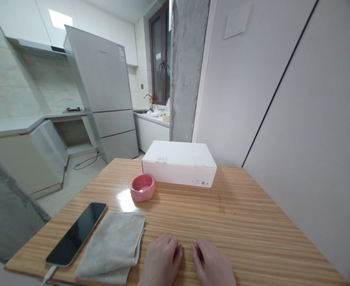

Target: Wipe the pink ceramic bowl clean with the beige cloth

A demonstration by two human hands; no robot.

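My left hand (162, 260) rests on the wooden table near its front edge, fingers curled in and closed. Beside it, a small gap away, my right hand (212, 262) lies in the same loosely curled way. No object shows in either hand. Just left of my left hand is a folded grey-green cloth (114, 242). A dark-screened phone (78, 234) with a white cable (49, 274) plugged into its near end lies left of the cloth. Farther back stands a pink bowl (143, 188), in front of a closed white box (179, 163).
The wood-grain table (252, 222) meets a white wall (308, 131) on the right. A bare concrete pillar (188, 71) rises behind the box. Beyond are a grey refrigerator (103, 75), a sink with a faucet (149, 100), and a counter (11, 126) on the left.
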